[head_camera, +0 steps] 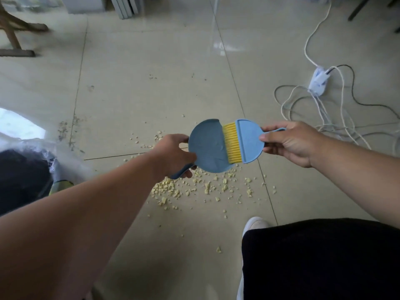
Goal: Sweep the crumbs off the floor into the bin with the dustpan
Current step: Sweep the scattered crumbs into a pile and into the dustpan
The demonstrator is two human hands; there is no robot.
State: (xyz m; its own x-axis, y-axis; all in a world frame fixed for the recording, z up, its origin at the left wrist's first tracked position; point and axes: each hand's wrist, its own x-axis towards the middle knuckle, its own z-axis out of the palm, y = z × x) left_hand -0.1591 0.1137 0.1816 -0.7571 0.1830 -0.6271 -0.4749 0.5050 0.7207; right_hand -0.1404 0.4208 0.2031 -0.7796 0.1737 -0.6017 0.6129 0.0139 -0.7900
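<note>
text: none legible | labels: none | brands: none | numbers: none | signs: none

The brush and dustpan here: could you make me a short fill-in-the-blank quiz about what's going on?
1. The dustpan is held by the ____ hand.
2. The bristles of the brush are ____ in colour.
3. The crumbs still lie on the ____.
4. The right hand holds the brush by its ____.

Missing words: left; yellow; floor; handle
</note>
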